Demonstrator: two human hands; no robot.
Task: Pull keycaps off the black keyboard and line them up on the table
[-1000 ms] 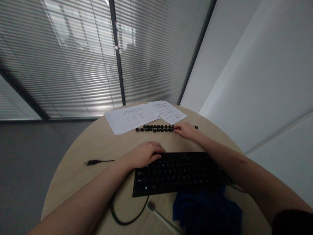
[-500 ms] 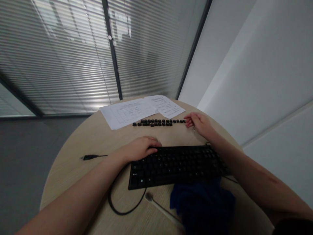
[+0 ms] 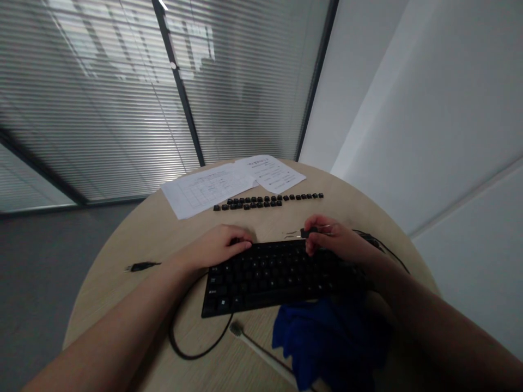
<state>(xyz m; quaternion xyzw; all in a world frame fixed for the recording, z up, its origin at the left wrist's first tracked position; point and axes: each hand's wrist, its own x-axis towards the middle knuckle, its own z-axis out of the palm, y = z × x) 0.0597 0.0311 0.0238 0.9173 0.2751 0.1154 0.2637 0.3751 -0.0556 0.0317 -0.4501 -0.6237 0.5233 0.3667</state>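
The black keyboard [image 3: 261, 286] lies in front of me on the round wooden table. My left hand [image 3: 220, 245] holds its far edge near the left end, thumb and fingers closed there. In my right hand [image 3: 337, 242] is a keycap puller [image 3: 303, 233], gripped by its dark middle, with thin wire prongs pointing left above the keyboard's far edge. Beyond the keyboard, several loose black keycaps [image 3: 260, 200] stand in two rows. The right part of the keyboard is dark and partly hidden under my right hand and forearm.
Printed paper sheets [image 3: 212, 188] lie at the table's far side. A USB plug [image 3: 141, 267] rests at left, its cable looping near the keyboard. Close to me are a toothbrush [image 3: 261, 354] and a crumpled blue cloth [image 3: 322, 337]. A white wall [image 3: 461, 120] rises at right.
My right hand has moved from the right end of the keycap rows back toward me, over the keyboard's far edge. The keycap puller now shows clearly in it. My left hand stays at the keyboard.
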